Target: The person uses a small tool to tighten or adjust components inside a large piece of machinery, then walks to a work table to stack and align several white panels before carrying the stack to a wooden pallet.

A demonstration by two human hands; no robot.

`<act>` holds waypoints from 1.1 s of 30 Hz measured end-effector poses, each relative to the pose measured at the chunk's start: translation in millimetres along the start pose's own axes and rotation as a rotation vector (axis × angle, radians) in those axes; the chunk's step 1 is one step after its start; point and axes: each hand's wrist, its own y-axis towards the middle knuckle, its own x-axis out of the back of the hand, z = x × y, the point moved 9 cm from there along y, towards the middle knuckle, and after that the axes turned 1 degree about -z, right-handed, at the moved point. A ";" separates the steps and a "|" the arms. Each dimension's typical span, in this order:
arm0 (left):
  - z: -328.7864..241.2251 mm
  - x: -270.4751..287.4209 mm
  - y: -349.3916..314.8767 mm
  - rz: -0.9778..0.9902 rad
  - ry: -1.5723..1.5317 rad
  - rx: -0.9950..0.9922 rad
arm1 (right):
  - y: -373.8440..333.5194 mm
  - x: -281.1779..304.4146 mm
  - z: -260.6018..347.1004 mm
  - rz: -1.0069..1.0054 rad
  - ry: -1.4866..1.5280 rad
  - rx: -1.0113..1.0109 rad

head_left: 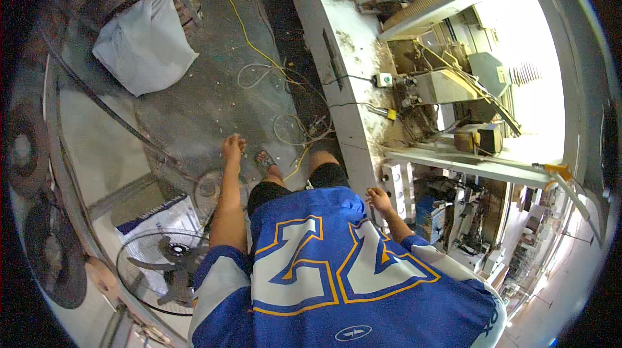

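Observation:
My left hand (233, 146) hangs out in front of me over the grey floor, its fingers loosely bent with nothing seen in them. Below it is a round wire-guarded shape, partly hidden by my forearm. Close to the long machine bench (343, 82) on my right is my right hand (378, 199). Its fingers are slightly apart, and no object shows in them. A white panel with a row of round holes (396, 194) stands just beyond that hand.
A stuffed white sack (146, 43) lies on the floor at far left. A yellow cable (241, 21) and loose loops of hose (288, 129) cross the floor by my feet. A fan (176, 252) stands at lower left. Machinery (447, 85) lines the bench.

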 end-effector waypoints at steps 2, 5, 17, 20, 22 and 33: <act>-26.7 -6.8 13.0 0.011 0.080 0.041 | -2.4 -27.0 37.7 0.040 0.107 0.047; -57.6 -17.2 35.5 0.012 0.086 -0.019 | 12.7 -63.0 72.5 0.080 -0.165 0.275; -256.2 -87.2 222.5 0.029 0.161 -0.145 | 189.5 -181.0 177.3 0.286 -0.243 0.099; -361.9 -107.0 289.9 -0.146 0.300 -0.157 | 242.2 -179.9 356.4 0.354 -0.240 0.148; -416.3 -137.1 328.6 -0.116 0.290 -0.100 | 290.1 -175.6 496.0 0.349 -0.286 0.190; -646.3 -377.5 524.5 0.226 0.472 -0.340 | 325.6 -125.3 1160.2 0.099 0.155 0.672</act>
